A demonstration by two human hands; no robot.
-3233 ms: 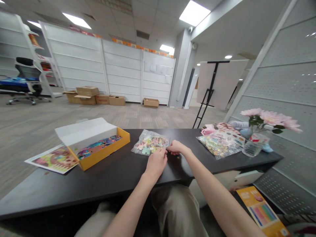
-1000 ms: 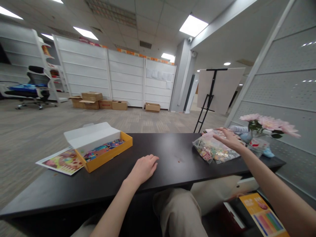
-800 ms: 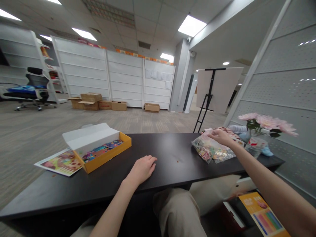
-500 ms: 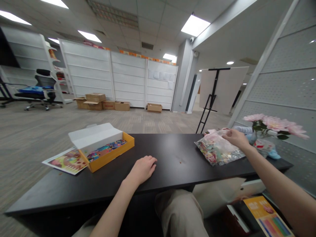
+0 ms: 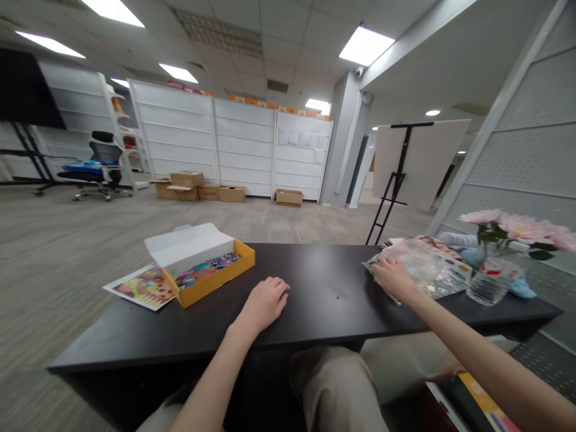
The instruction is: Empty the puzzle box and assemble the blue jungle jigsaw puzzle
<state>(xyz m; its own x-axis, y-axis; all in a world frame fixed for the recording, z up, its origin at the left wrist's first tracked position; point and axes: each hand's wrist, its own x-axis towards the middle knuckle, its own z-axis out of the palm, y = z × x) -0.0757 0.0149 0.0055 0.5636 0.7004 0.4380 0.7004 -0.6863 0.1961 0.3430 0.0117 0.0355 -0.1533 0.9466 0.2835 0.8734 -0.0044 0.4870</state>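
Observation:
My left hand (image 5: 266, 302) rests on the black tabletop (image 5: 310, 288), fingers loosely curled together and nothing visible in them. On the right, my right hand (image 5: 392, 277) lies on the left part of a clear plastic bag (image 5: 416, 258) with colourful contents; its fingertips are at the bag's edge, and whether they pinch it is hard to see. An open yellow box (image 5: 216, 282) with a raised white lid holds colourful puzzle-like pieces (image 5: 209, 269). Partly under the box's left side lies a colourful picture sheet (image 5: 146, 288).
A glass vase (image 5: 488, 282) with pink flowers (image 5: 524, 227) stands at the table's right end, beside folded cloths (image 5: 459, 240). Beyond the table are an easel (image 5: 398, 180), cardboard boxes (image 5: 186, 183) and an office chair (image 5: 101, 162). A yellow package (image 5: 486, 399) lies below the table.
My right hand has moved left and down across the bag, from its upper right to its left side. The view has turned slightly left. My left hand stays on the tabletop.

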